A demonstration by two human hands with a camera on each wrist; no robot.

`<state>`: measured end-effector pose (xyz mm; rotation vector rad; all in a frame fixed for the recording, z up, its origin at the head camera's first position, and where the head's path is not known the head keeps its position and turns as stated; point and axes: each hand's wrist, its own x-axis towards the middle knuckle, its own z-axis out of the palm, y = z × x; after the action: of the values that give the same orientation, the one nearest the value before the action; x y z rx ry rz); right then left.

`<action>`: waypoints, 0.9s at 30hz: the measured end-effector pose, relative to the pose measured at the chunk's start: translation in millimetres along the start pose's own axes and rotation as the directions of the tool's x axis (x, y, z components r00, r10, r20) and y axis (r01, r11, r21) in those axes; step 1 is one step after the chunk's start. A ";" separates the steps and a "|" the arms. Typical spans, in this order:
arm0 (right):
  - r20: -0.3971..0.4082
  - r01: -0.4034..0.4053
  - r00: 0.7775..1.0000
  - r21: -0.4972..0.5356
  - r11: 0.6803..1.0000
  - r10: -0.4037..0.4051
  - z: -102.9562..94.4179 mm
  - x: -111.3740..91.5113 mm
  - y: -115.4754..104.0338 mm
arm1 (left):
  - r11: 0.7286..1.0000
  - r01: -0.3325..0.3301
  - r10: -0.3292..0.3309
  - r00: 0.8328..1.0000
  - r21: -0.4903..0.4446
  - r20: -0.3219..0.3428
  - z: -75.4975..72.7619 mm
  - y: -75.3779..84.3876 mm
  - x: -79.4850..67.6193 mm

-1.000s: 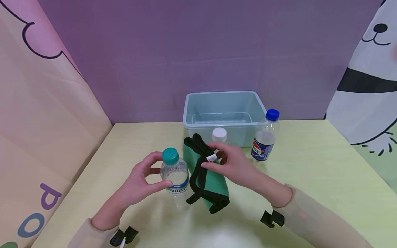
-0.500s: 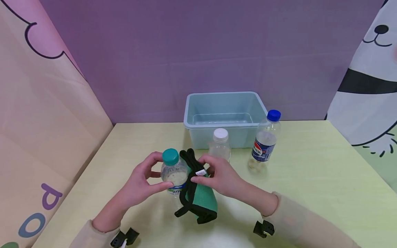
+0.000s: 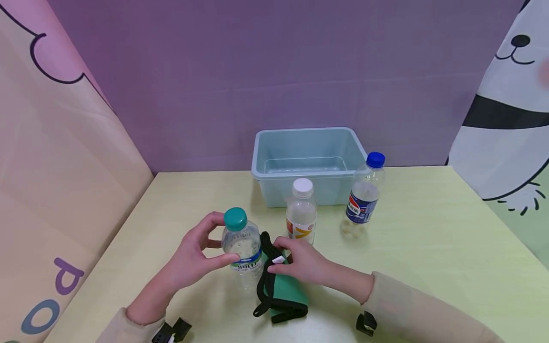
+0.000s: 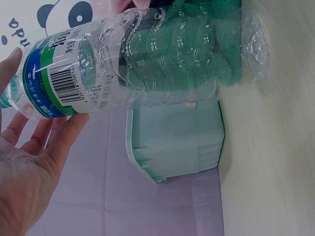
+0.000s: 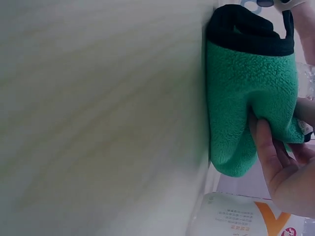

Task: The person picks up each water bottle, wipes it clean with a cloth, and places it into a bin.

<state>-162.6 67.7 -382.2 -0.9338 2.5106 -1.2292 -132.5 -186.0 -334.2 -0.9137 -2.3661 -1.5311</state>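
Note:
My left hand (image 3: 193,257) grips a clear plastic bottle (image 3: 243,247) with a teal cap by its upper part, thumb in front and fingers around the far side. The bottle stands upright, its blue and green label facing out in the left wrist view (image 4: 54,78). Just right of it, my right hand (image 3: 305,262) pinches a folded green towel (image 3: 288,288) with black edging and a small white tag. In the right wrist view the towel (image 5: 251,88) bulges around the fingers, its lower side right at the tabletop. Part of the bottle's right side borders the towel's black edge.
Behind the towel stands a clear bottle (image 3: 301,214) with a white cap and an orange-marked label. Farther right is a Pepsi bottle (image 3: 362,202) with a blue cap. A light blue plastic bin (image 3: 274,191) sits at the back against the purple backdrop (image 3: 257,71).
My right hand has brought the towel down toward the tabletop and somewhat left, close beside the teal-capped bottle. The white-capped bottle shows more fully. The left hand keeps its hold in place.

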 end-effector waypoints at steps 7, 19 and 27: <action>-0.007 -0.045 0.999 0.120 0.992 0.047 -4.7 -1.4 -8.3 | 1.000 -0.007 0.007 1.000 0.001 -0.006 0.7 0.0 -0.5; -0.195 0.152 0.976 0.274 0.950 -0.100 -35.0 -2.8 -54.7 | 0.999 -0.044 0.045 0.999 0.018 -0.021 0.5 -1.0 -2.2; -0.286 0.258 0.939 0.228 0.939 -0.189 -41.3 1.2 -65.9 | 0.998 -0.065 0.065 0.998 0.014 -0.014 1.7 -1.1 -1.2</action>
<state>-151.1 63.4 -305.3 -1.0763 2.3871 -1.8154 -131.9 -185.2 -336.4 -0.9631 -2.3099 -1.4906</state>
